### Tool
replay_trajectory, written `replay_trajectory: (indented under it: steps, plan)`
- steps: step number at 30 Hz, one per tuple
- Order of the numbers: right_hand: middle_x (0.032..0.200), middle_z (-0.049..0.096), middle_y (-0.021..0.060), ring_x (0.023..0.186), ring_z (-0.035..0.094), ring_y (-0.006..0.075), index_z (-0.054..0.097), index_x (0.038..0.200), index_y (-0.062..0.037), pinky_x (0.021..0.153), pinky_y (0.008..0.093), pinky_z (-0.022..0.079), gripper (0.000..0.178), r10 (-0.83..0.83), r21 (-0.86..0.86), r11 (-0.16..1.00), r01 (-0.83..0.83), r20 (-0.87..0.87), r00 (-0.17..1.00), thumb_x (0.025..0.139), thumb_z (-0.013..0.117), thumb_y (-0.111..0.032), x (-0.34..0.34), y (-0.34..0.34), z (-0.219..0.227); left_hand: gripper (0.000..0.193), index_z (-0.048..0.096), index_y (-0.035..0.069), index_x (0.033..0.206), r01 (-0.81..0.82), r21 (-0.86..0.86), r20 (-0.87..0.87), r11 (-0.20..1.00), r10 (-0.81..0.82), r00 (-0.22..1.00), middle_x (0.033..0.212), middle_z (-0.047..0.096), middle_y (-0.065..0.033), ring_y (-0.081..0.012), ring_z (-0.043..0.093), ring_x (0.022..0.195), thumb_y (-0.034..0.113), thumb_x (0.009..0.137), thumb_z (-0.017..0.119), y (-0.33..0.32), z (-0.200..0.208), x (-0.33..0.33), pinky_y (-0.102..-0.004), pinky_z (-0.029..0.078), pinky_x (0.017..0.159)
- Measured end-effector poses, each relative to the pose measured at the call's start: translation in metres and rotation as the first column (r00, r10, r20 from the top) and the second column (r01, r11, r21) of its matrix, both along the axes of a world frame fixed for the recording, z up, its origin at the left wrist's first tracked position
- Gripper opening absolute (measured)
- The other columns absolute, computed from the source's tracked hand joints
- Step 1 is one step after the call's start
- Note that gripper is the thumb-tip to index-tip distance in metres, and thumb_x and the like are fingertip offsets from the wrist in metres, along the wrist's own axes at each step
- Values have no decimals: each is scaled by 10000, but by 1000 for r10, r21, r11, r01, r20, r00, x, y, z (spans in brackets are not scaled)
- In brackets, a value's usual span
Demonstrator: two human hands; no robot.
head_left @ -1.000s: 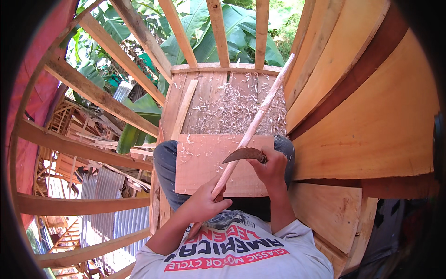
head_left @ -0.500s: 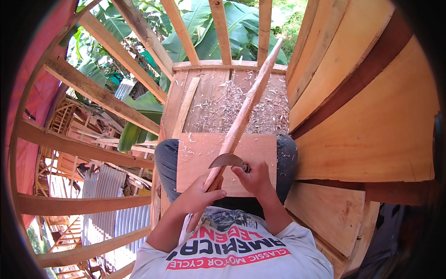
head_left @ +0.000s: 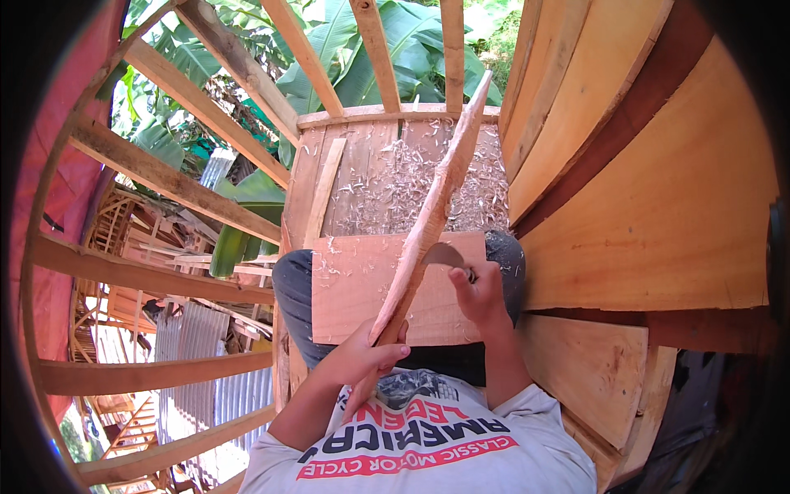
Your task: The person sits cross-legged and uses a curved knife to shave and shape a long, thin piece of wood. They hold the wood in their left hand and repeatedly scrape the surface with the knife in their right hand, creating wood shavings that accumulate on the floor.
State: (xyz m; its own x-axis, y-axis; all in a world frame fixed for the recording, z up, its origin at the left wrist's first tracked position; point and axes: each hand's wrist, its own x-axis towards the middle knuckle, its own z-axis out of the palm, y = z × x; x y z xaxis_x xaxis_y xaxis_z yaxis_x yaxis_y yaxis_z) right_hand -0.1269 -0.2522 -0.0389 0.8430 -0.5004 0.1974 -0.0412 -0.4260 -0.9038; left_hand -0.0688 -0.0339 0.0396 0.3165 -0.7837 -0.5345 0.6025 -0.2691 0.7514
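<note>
A long, roughly carved wooden stick (head_left: 424, 218) slants up and away from me, its pointed far end above the shavings. My left hand (head_left: 369, 352) is wrapped round its lower part, close to my shirt. In my right hand (head_left: 481, 295) is a knife with a curved blade (head_left: 443, 254); its handle is mostly hidden by the fingers. The blade lies at the stick's right side, its tip behind or against the wood; whether it touches I cannot tell. Under both, a flat wooden board (head_left: 354, 284) rests across my lap.
Curled wood shavings (head_left: 395, 189) litter the plank floor (head_left: 309, 177), where a narrow loose strip (head_left: 327, 185) lies. Wooden slats (head_left: 181, 177) rail the left and front. Broad wooden panels (head_left: 650, 222) wall the right side. Beyond the left slats stands corrugated metal sheet (head_left: 193, 337).
The knife has moved away from me along the stick, from near my left hand to further up, and now sits at its right side. My left hand keeps its hold.
</note>
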Motion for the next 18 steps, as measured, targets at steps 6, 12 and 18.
replay_trajectory:
  steps: [6,12,18]
  plan:
    - [525,524,156,548,583,360,647,671,-59,490,396,434,527,202,-97,973,-207,-67,977,741,663,-581,1,19,-1,304,451,35,975,48,-40,87,998,-44,995,758,453,-13,-88,466,610,94,789,684,-8,8,5,-234,401,514]
    - [501,456,150,453,495,302,593,653,-3,452,361,362,573,-28,-145,989,27,-2,1000,804,607,-556,1,-4,-1,327,454,37,972,112,7,182,994,-112,977,787,439,1,-85,472,709,86,767,704,-8,8,-3,-230,429,602]
    - [498,428,153,446,400,186,559,625,20,454,353,347,569,-100,2,995,100,-45,994,811,627,-514,-3,-23,5,305,451,39,958,85,11,107,996,-85,991,771,432,6,-79,461,704,87,776,691,-8,7,-4,-225,418,590]
